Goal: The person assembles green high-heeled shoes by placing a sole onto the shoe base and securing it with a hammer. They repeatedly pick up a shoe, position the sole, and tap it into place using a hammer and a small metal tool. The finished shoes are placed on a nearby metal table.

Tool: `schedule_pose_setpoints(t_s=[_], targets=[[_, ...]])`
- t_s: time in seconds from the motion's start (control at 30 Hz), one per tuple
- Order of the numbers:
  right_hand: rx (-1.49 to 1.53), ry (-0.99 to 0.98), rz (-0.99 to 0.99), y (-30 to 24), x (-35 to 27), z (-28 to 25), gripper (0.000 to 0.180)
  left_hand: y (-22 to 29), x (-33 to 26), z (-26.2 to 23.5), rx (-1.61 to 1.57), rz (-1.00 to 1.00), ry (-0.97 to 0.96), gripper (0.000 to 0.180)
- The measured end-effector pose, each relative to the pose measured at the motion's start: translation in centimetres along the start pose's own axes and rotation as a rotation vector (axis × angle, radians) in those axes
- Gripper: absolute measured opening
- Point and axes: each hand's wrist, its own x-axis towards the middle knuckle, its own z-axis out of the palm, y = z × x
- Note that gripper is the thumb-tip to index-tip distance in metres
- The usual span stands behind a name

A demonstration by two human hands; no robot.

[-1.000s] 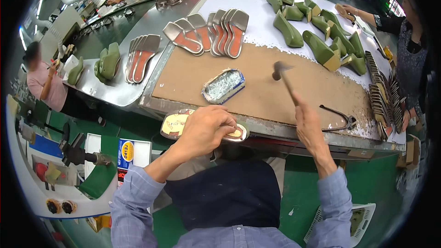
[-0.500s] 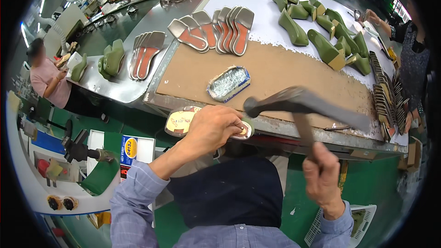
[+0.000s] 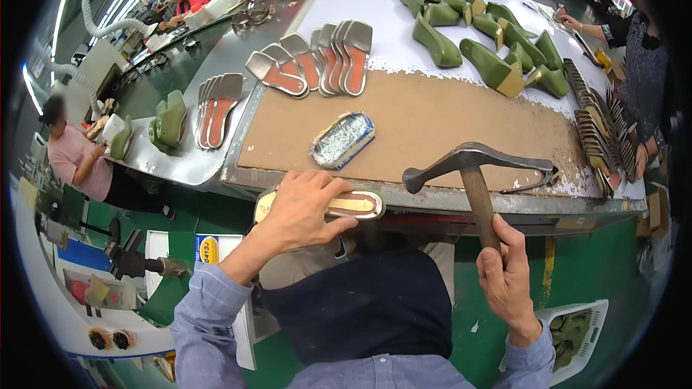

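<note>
My left hand [image 3: 306, 205] is wrapped over a shoe last with an insole [image 3: 360, 204] on its upward face, at the near edge of the bench. The last's middle is hidden under my fingers. To the right, my right hand [image 3: 507, 270] grips the wooden handle of a hammer [image 3: 477, 194]. The hammer's dark metal head is raised beside the last, apart from it. Beyond my left hand, a small taped box [image 3: 368, 145] holds many thin, shiny metal pieces, likely nails. A pair of pincers [image 3: 532, 186] lies near the bench edge, partly behind the hammer head.
Silver-and-orange insoles [image 3: 355, 65] stand in rows on the bench [image 3: 432, 126]. Several green lasts [image 3: 436, 42] lie farther back. Stacked dark pieces [image 3: 592, 144] line the right end, near a co-worker [image 3: 641, 65]. A white crate [image 3: 597, 331] sits on the floor at right.
The hammer, blurred by motion before, now appears sharp, its head tilted more upright. My left fingers have shifted from the insole's right end to a grip around the last's middle.
</note>
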Motion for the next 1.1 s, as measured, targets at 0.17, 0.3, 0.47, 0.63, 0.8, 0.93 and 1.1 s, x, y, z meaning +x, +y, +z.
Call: schedule_pose_setpoints(t_s=[0.17, 0.3, 0.47, 0.63, 0.8, 0.93, 1.1], targets=[[-0.165, 0.0, -0.099, 1.2, 0.0, 0.6, 0.047, 0.2, 0.2, 0.5, -0.032, -0.025, 0.03, 0.049], [-0.22, -0.137, -0.066, -1.3, 1.3, 0.9, 0.047, 0.4, 0.3, 0.6, -0.003, -0.065, 0.008, 0.051], [-0.322, 0.104, -0.308, -4.5, 3.2, -0.3, 0.041, 0.6, -0.1, 0.6, -0.013, -0.1, 0.021, 0.053], [-0.358, 0.046, -0.524, -3.9, 4.3, 0.5, 0.047, 0.7, 0.3, 0.9, -0.002, -0.091, 0.028, 0.054], [-0.547, -0.203, -0.31, -5.5, 6.4, 1.2, 0.046, 0.6, 0.2, 0.9, 0.016, -0.109, 0.01, 0.055], [-0.262, 0.189, -0.47, -6.1, 5.0, 0.0, 0.044, 0.3, -0.6, 0.8, 0.011, -0.118, 0.029, 0.056], [-0.559, 0.09, -0.463, -0.2, 3.1, 2.7, 0.046, 1.0, 0.4, 1.1, 0.013, -0.093, 0.007, 0.056]])
